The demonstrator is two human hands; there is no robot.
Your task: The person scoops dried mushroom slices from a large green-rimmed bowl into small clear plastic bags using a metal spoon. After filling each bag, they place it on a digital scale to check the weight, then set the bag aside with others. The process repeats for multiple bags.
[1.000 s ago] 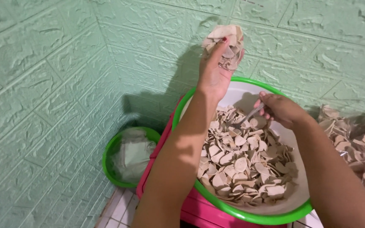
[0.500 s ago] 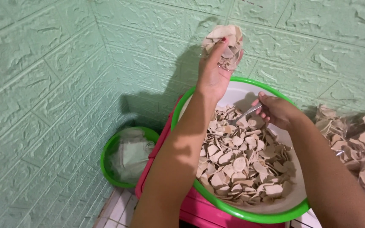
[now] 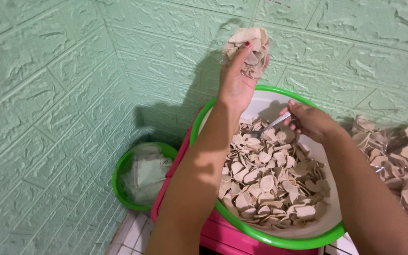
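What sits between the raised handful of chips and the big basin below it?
Nothing visible. The left hand holds the handful of chips up above the basin's far rim, with open air beneath. The right hand, holding a spoon, works off to one side.

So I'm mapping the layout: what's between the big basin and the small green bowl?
In the head view, only the pink stool's edge lies between the big basin and the small green bowl.

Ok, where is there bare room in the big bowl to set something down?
Bare white bowl wall shows along the right side and at the far rim between left hand and right hand. Chips crowd the rest; bagged chips crowd the right.
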